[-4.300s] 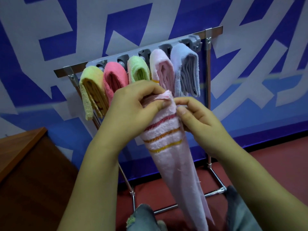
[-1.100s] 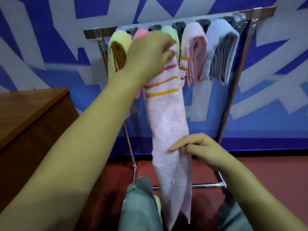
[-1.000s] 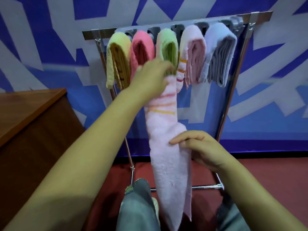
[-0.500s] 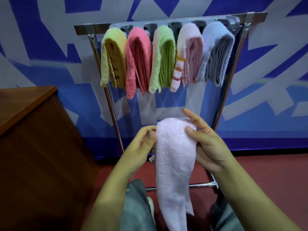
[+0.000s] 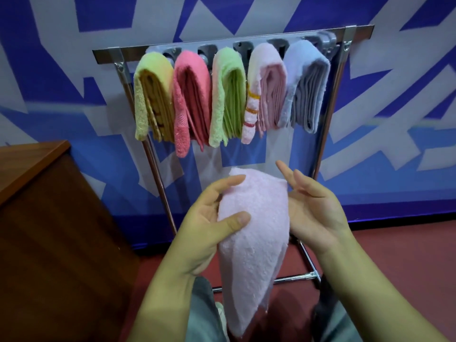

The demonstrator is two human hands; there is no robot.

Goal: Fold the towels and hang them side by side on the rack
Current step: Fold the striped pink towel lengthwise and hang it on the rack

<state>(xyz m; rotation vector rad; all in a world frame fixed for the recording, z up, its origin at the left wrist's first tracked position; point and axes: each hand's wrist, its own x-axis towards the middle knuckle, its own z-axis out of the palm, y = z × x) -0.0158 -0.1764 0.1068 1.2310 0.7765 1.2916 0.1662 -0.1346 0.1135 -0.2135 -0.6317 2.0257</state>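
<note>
A folded pale pink towel [image 5: 254, 233] hangs down between my hands, in front of the rack. My left hand [image 5: 209, 225] grips its left side, thumb across the front and fingers round the top edge. My right hand [image 5: 313, 206] lies flat against the towel's right side with straight fingers. The metal rack [image 5: 355, 30] carries folded towels side by side: yellow [image 5: 153, 95], coral pink [image 5: 191, 99], green [image 5: 228, 97], striped pink [image 5: 266, 87] and lavender-blue [image 5: 306, 82].
A brown wooden cabinet [image 5: 37, 218] stands at the left, close to the rack's left leg. Behind the rack is a blue and white patterned wall [image 5: 407, 119]. The floor [image 5: 394, 255] is red. My knees show at the bottom edge.
The long towel held up at the rack came down and was folded in half. Over the last half second my left hand shifted onto its front and my right hand's fingers straightened.
</note>
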